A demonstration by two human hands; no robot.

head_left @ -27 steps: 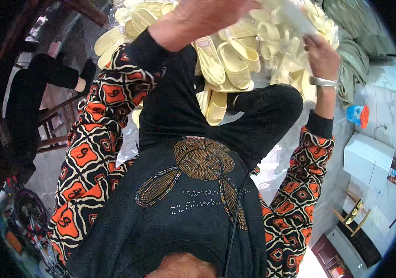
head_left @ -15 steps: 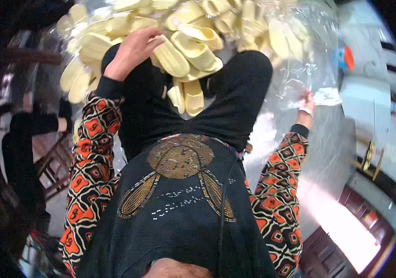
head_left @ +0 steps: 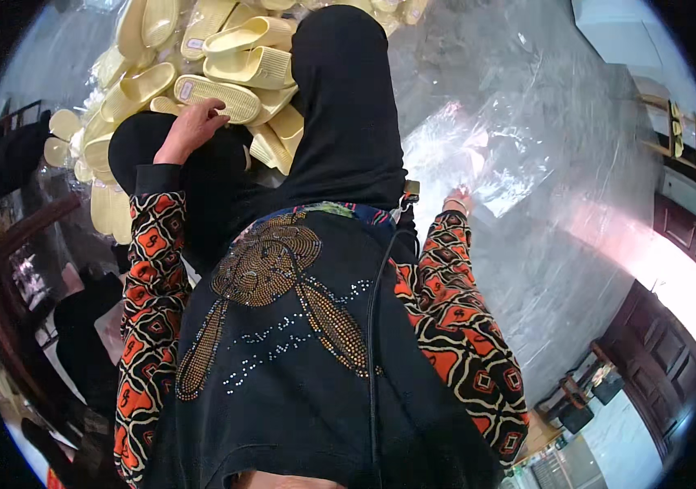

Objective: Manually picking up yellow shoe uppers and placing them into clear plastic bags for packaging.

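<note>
While the person sits with black-clad knees drawn up, the left hand (head_left: 195, 124) rests over a pale yellow slipper (head_left: 216, 96) at the near edge of a heap of yellow slippers (head_left: 242, 49). The fingers curl down onto the slipper's ribbed sole, touching it; whether that grip is closed around it or only laid on top cannot be told. The slipper lies sole-up just beyond the left knee (head_left: 144, 143), pressed against its neighbours in the heap, which spreads across the upper left of the view and down past the knee.

The right hand (head_left: 460, 198) reaches out to the person's right and is mostly hidden behind its patterned orange-and-black sleeve (head_left: 454, 326); its fingertips meet a clear plastic bag (head_left: 486, 175) lying on a wide sheet of clear plastic (head_left: 544, 122) spread over the floor. Whether this grip pinches the bag or merely touches it cannot be told.

A black cable (head_left: 372, 342) runs down the person's dark beaded top (head_left: 283, 326). Dark wooden furniture (head_left: 658, 359) stands at the right edge.
</note>
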